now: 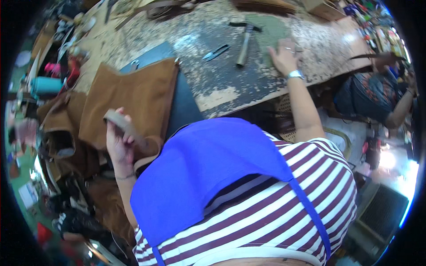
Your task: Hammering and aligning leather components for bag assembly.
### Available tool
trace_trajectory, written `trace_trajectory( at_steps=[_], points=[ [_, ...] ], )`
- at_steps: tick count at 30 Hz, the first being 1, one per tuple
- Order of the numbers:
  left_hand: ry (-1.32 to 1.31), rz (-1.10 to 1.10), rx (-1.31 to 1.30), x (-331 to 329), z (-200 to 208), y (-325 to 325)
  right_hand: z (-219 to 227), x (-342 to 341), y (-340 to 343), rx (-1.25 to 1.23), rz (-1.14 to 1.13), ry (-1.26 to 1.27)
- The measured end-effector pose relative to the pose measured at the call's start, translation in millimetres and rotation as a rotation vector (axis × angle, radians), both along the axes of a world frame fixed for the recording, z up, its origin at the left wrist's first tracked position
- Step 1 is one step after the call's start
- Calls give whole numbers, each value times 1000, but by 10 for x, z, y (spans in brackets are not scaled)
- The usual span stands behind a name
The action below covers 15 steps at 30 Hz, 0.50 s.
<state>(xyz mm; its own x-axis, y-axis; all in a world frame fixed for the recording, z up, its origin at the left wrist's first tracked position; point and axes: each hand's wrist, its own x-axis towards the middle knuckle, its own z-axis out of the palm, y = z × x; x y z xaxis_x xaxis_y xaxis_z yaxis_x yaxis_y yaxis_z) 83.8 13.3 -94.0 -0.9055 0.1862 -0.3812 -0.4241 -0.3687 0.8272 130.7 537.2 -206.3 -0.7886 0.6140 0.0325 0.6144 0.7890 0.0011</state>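
Observation:
My left hand (119, 144) is closed around a tan leather strap (120, 120), which curves over the fingers and down toward my apron. Behind the strap, a large brown leather bag (128, 99) lies at the table's left front, partly on a dark board (183, 104). Far to the right, my right hand (285, 57) rests open with fingers spread on the tabletop, at the edge of a grey-green slab (271, 33). Left of that hand lies a hammer (244, 46), its head pointing away from me. Small blue thread snips (216, 52) lie left of the hammer.
The worn, paint-flecked table (217, 96) runs diagonally ahead of me. More brown leather pieces (66, 137) hang at its left end. A co-worker (368, 95) sits at right, near the table's edge. A cardboard box (325, 8) stands at the far right.

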Motion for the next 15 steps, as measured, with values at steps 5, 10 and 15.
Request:
trace_trajectory(
  at_steps=[5, 10, 15],
  points=[
    [287, -397, -179, -95, 204, 366, 394, -355, -831, -356, 682, 567],
    [407, -739, -464, -143, 191, 925, 998, -447, -2401, -991, 1309, 909],
    [405, -877, -544, -154, 84, 951, 1013, -412, -2491, -1890, 756, 957]
  ],
)
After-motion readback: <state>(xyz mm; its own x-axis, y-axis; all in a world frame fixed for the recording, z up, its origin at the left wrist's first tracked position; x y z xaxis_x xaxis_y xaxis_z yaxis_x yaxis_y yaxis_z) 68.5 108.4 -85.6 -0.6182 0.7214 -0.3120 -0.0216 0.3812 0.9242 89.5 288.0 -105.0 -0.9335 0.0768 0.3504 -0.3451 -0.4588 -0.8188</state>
